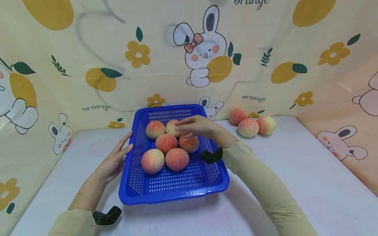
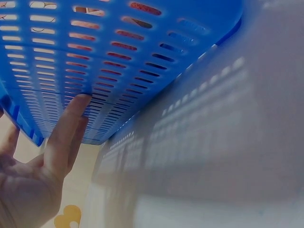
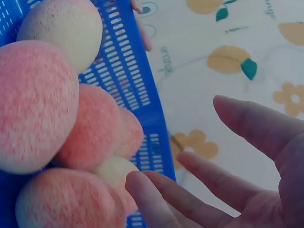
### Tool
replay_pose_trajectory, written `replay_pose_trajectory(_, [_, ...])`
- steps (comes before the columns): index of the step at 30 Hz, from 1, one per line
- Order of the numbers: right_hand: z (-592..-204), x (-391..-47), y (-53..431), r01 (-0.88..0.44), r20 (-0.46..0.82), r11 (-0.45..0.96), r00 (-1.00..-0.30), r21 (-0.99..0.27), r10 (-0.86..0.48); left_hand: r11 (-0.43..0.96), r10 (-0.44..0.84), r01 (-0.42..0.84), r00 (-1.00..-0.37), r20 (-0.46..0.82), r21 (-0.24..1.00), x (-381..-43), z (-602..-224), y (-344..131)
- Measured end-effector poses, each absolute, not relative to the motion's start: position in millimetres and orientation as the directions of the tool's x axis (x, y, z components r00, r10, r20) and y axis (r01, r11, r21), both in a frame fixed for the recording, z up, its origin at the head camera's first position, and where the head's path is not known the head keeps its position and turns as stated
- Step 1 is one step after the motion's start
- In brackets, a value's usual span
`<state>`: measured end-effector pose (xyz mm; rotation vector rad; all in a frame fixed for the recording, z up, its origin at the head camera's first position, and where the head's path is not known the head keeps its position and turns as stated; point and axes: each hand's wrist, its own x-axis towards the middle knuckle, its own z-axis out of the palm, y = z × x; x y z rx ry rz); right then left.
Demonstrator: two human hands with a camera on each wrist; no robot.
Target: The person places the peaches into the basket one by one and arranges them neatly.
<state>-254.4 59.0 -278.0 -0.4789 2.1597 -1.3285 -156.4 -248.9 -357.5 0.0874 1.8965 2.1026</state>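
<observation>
A blue basket [image 1: 177, 185] holds six peaches [image 1: 166, 143], left hand [image 1: 111, 164] touching its side with fingers extended, right hand [image 1: 203, 126] relaxed above; white table [image 1: 295, 164], rabbit-print backdrop [image 1: 165, 73].

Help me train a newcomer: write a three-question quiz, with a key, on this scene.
1. How many peaches lie in the basket?
2. True or false: the right hand grips a peach.
3. From the person's side, where on the table are the three loose peaches?
A) Left of the basket
B) Right of the basket
C) Nearer the person than the basket

Key: 1. Six. 2. False; it holds nothing. 3. B.
</observation>
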Motion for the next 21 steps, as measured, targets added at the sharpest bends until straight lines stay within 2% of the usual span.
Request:
replay_pose_trajectory(11, [-270.9,-254.6,95.7,-0.045,-0.168,0.354,-0.82,-0.934,-0.547,-0.083,0.268,-0.191,-0.95,-0.162,0.978,-157.0,-358.0,-248.8])
replay_pose_trajectory(21, [-278.8,-259.7,128.3,-0.074,-0.064,0.303,-0.906,-0.95,-0.419,-0.097,0.282,-0.186,-0.947,-0.152,0.978,-157.0,-358.3,-249.8])
